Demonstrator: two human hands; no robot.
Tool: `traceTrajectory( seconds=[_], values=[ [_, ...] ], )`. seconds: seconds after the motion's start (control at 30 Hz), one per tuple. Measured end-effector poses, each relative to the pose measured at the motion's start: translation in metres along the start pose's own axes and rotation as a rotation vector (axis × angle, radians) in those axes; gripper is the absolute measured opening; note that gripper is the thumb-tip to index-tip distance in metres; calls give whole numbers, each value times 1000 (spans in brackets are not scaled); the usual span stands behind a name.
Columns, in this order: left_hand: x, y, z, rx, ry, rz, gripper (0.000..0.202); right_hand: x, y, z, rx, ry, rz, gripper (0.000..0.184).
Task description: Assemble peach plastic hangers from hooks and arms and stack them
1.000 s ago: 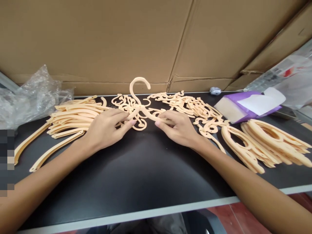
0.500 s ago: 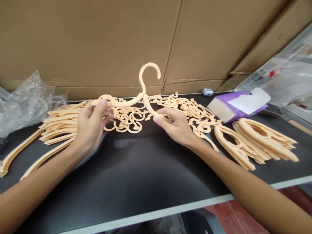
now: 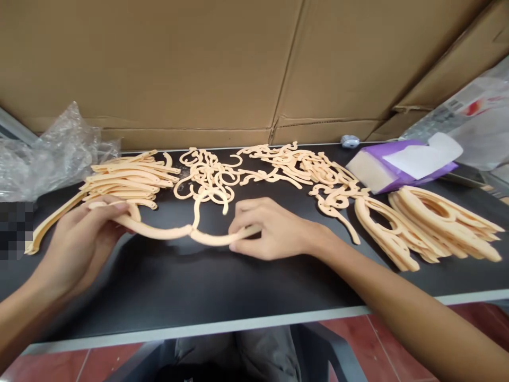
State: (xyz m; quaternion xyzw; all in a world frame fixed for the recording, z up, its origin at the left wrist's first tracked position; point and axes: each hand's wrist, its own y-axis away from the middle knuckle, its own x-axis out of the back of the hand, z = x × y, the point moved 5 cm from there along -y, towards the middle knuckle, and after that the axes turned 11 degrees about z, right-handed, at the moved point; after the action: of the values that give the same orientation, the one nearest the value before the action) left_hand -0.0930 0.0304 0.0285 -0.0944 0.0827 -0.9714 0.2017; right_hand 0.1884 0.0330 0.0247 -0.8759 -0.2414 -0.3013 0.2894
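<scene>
A cream plastic clothes hanger point(image 3: 159, 232) is held between my two hands above the black table. Its curved hook points up and away from me, and its two arms spread to either side. My left hand point(image 3: 85, 233) is closed round the outer end of the left arm, where a loop shows beside the fingers. My right hand point(image 3: 270, 228) pinches the right arm, with fingers curled over it. Behind the left hand lies a pile of long hanger arms point(image 3: 123, 178). Loose hooks point(image 3: 210, 172) lie in a heap beyond the hanger.
More small curved pieces point(image 3: 302, 164) are heaped at the back right. Stacked hangers point(image 3: 437, 223) lie at the right, near a purple tissue pack point(image 3: 405, 164). Clear plastic wrap point(image 3: 51, 154) is bunched at the left. Cardboard point(image 3: 178, 63) stands behind the black table point(image 3: 222, 297).
Both hands have lowered the hanger toward me and left. Its hook has dropped from in front of the cardboard to in front of the loose hooks, and the two arms look flatter.
</scene>
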Motion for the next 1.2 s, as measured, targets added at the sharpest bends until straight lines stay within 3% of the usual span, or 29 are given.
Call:
traceTrajectory(
  seconds=[0.07, 0.13, 0.3, 0.37, 0.47, 0.57, 0.73, 0.97, 1.2],
  values=[
    [14, 6, -10, 73, -108, -43, 16, -8, 3, -10, 57, 85, -61, 7],
    [15, 13, -11, 35, -276, -158, 29, -14, 5, -14, 64, 107, -113, 16],
    [-16, 26, 3, -257, -763, -327, 55, -8, 2, -9, 48, 71, -124, 58],
    [-30, 29, 5, -387, -860, -399, 62, -5, 0, -5, 37, 78, -128, 60],
    [-34, 32, -2, -410, -853, -433, 58, -5, 0, -4, 36, 72, -151, 34],
    [-23, 38, -9, -391, -863, -395, 56, -6, 1, -5, 42, 54, -153, 15],
    [-19, 57, -6, -464, -849, -443, 61, -6, 1, -5, 5, -20, -134, 29],
    [-51, 85, 6, -620, -708, -649, 61, -10, -1, -4, 7, -64, -56, 39],
    [-64, 79, 12, -639, -646, -800, 42, -7, 1, -4, 52, 67, -51, 48]
  ],
)
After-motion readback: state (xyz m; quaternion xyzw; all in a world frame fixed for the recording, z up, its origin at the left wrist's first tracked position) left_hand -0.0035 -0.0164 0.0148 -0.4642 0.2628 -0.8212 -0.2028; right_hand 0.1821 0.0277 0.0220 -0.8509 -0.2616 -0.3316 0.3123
